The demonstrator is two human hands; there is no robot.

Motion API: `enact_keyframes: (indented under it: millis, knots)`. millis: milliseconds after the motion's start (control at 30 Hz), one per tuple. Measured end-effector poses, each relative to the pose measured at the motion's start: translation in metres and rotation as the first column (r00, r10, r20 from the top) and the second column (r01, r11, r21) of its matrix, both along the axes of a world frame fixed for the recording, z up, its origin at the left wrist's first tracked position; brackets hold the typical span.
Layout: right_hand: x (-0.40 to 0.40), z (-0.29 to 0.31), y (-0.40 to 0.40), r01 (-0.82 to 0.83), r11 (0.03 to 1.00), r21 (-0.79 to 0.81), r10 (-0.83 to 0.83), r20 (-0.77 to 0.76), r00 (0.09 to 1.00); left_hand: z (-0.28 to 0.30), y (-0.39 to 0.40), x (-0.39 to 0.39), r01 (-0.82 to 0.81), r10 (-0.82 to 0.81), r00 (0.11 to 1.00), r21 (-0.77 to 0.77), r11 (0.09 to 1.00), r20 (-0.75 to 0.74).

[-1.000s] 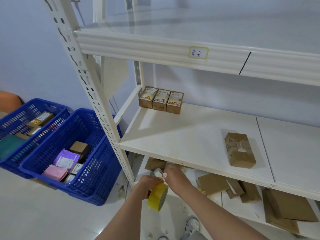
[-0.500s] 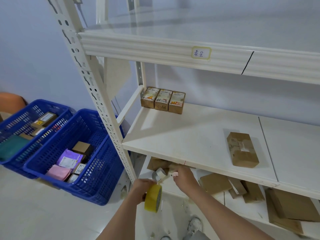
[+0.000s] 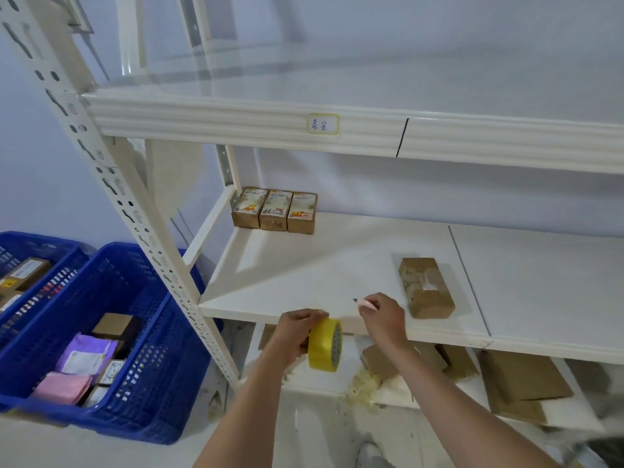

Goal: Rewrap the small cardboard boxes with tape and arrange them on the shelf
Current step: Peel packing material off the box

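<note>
Small brown cardboard box (image 3: 426, 287) lay flat on the white metal shelf board (image 3: 304, 265), just beside the right hand (image 3: 383, 315), well apart from three printed cartons (image 3: 275, 211) lined up at the back corner. The left hand (image 3: 293, 336) gripped a yellow roll of tape (image 3: 325, 344); the right pinched a small pale item (image 3: 366, 303), perhaps a cutter. The clear tape could fold onto itself if pulled slack.
</note>
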State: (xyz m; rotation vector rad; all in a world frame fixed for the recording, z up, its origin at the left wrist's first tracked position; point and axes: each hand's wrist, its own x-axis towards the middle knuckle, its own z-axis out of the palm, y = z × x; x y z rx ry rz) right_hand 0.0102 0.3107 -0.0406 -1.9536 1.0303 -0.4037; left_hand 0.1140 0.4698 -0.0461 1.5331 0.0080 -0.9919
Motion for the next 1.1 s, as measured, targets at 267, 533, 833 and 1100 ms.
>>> enact_keyframes:
  millis: [267, 533, 833, 1100]
  knots:
    - [-0.044, 0.028, -0.073, 0.175, 0.984, -0.042, -0.172, 0.063, 0.983, 0.022, -0.074, -0.023, 0.086, -0.083, 0.996, -0.071, 0.994, 0.035]
    - [-0.121, 0.023, -0.166, 0.367, 0.927, -0.078, -0.373, -0.087, 0.924, 0.042, -0.158, -0.058, 0.115, -0.107, 0.991, -0.101, 0.988, 0.083]
    - [-0.173, -0.018, -0.263, 0.244, 0.968, -0.05, -0.242, -0.419, 0.875, 0.049, -0.217, -0.091, 0.058, -0.052, 0.996, -0.093, 0.994, 0.069]
    - [-0.155, -0.02, -0.277, 0.335, 0.933, -0.129, -0.355, -0.481, 0.802, 0.047, -0.224, -0.087, -0.032, 0.036, 0.998, -0.082, 0.996, 0.051]
